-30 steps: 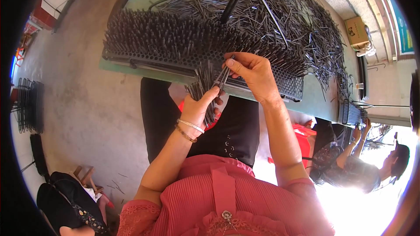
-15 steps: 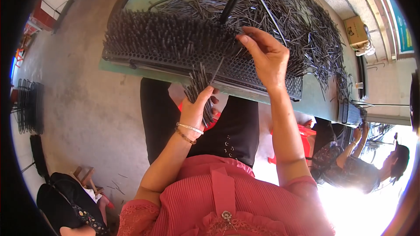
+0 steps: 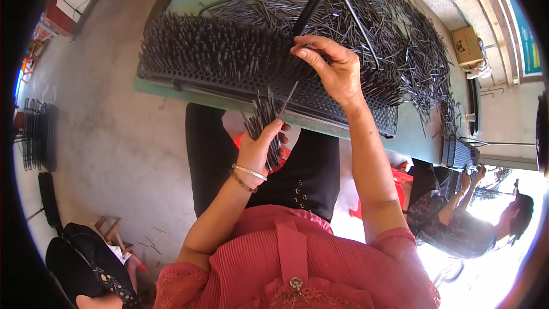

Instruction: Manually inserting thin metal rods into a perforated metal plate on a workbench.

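My left hand (image 3: 258,147) is closed around a bundle of thin dark sticks (image 3: 263,111), held upright just in front of the table. One stick (image 3: 289,96) leans out of the bundle toward the rack. A long black perforated rack (image 3: 374,115) lies along the near table edge. Dark sticks (image 3: 211,48) stand upright and dense in its holes, mainly on the left and middle; bare holes show along the front and right. Over the rack's middle, my right hand (image 3: 337,74) pinches thumb and forefinger together. Whatever is between those fingertips is too small to make out.
Loose dark sticks (image 3: 394,34) heap across the green table (image 3: 423,131) behind the rack. A black metal stand (image 3: 311,8) rises from the heap. At the right, another person (image 3: 457,217) works beside a similar rack (image 3: 457,151). A cardboard box (image 3: 468,46) sits by the wall.
My right hand has shifted left along the rack, its fingertips still together. The left hand keeps its bundle in nearly the same place, with one stick still leaning out.
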The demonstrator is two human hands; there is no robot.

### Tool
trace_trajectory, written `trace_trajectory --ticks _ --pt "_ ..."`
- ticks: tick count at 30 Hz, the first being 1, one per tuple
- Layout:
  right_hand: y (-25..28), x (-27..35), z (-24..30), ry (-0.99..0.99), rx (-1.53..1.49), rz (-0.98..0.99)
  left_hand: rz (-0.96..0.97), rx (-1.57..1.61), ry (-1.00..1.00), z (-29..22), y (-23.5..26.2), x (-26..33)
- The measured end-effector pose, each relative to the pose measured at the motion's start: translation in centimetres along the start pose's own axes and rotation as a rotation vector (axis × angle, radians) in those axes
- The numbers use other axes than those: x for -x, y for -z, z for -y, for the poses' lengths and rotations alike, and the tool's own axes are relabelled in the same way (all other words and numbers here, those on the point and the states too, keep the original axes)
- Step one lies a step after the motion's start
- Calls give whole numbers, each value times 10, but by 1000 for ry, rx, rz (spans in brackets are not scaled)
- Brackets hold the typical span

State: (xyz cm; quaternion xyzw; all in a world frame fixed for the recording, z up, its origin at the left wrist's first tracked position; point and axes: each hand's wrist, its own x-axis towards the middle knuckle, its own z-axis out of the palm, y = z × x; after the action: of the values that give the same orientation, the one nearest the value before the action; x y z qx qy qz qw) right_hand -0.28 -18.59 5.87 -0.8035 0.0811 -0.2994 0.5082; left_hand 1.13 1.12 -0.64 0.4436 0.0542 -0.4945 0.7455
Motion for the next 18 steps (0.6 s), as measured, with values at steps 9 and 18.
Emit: trace_trajectory --ticks 9,18 --pt "7 -9 -7 30 16 178 5 34 14 -2 0 -2" --pt "6 4 -11 -53 -20 157 51 91 42 0 8 -4"
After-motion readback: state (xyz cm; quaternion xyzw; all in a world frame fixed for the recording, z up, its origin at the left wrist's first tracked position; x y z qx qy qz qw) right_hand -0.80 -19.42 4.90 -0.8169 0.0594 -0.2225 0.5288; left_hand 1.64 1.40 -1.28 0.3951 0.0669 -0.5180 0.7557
